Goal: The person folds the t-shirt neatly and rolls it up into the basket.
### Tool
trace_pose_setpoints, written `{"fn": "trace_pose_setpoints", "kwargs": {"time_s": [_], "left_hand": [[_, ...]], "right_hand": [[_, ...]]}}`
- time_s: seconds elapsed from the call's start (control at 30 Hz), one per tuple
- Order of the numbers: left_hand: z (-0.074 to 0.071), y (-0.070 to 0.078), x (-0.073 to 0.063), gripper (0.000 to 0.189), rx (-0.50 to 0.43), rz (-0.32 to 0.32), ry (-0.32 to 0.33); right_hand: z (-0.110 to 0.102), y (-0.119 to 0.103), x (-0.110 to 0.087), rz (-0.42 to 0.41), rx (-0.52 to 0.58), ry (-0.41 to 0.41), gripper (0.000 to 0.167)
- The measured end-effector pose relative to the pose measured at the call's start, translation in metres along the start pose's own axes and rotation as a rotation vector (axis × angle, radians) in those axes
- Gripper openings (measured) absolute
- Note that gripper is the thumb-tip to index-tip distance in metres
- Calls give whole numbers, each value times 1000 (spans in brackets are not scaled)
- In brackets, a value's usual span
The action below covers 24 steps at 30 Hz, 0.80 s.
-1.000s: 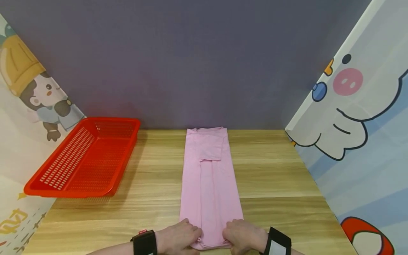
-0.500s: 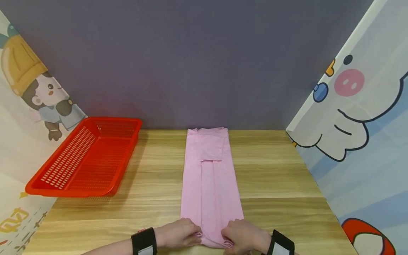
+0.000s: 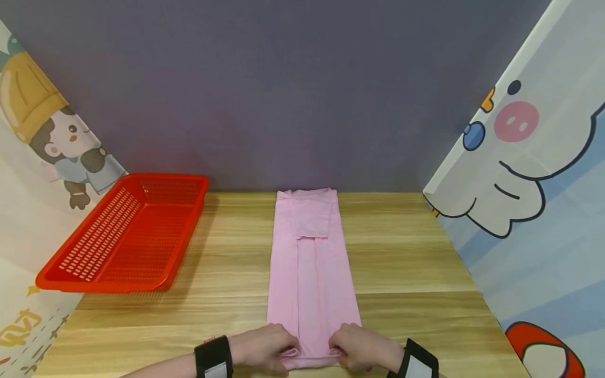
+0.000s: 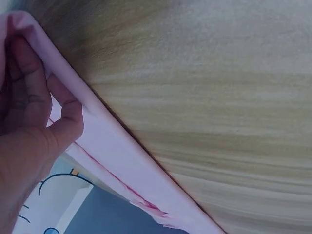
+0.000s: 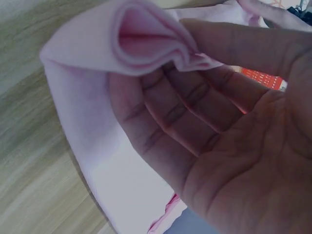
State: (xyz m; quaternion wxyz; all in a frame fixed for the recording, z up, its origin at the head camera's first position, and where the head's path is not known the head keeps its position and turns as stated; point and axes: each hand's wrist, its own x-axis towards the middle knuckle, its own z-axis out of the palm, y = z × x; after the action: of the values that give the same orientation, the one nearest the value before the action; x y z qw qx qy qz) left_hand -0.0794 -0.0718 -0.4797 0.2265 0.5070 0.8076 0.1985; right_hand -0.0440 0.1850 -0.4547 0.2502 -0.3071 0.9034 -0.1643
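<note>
A pink shirt (image 3: 309,283) lies folded into a long strip down the middle of the wooden table, a short sleeve-like flap turned inward at its far end. My left hand (image 3: 264,347) grips the left corner of the near end. At the right corner my right hand (image 3: 364,346) pinches the cloth between thumb and fingers. In the right wrist view, the near edge of the shirt (image 5: 83,44) loops over in a rolled fold above the fingers of my right hand (image 5: 195,117). The left wrist view has my left hand (image 4: 34,102) with its fingertips tucked under the cloth.
A red plastic basket (image 3: 183,257) stands at the left of the wooden table (image 3: 406,252). Behind the table rises a dark grey panel (image 3: 302,94). Cartoon-printed sheets border the left and right sides.
Both hands stay at the near corners of the shirt. Its near edge has been lifted and turned into a small fold between them.
</note>
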Motion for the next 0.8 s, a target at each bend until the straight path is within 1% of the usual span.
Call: {"fn": "trace_pose_setpoints", "kwargs": {"time_s": [0.07,0.13,0.2,0.27,0.37,0.47,0.53,0.6,0.7,0.8], "left_hand": [[-1,3,-1,27,43,-17,1],[-1,7,-2,34,78,-20,13],[0,11,-3,32,128,-1,42],[3,15,-4,26,161,12,70],[10,19,-4,19,196,18,121],[19,20,-2,15,240,-1,168],[24,20,0,15,253,-22,194],[29,19,2,16,239,-57,202],[33,16,4,17,163,-113,193],[33,14,6,7,74,-156,183]], "right_hand": [[-2,0,-1,29,33,-22,21],[-3,1,-2,46,57,-31,19],[-3,1,-2,56,92,-39,18],[-2,2,-2,49,94,-22,18],[2,2,-2,20,68,42,19],[11,0,-1,2,19,141,23],[18,-2,0,2,-20,200,24],[24,-3,2,14,-51,245,25],[32,-4,3,17,-99,291,24],[36,-4,4,17,-112,314,24]]}}
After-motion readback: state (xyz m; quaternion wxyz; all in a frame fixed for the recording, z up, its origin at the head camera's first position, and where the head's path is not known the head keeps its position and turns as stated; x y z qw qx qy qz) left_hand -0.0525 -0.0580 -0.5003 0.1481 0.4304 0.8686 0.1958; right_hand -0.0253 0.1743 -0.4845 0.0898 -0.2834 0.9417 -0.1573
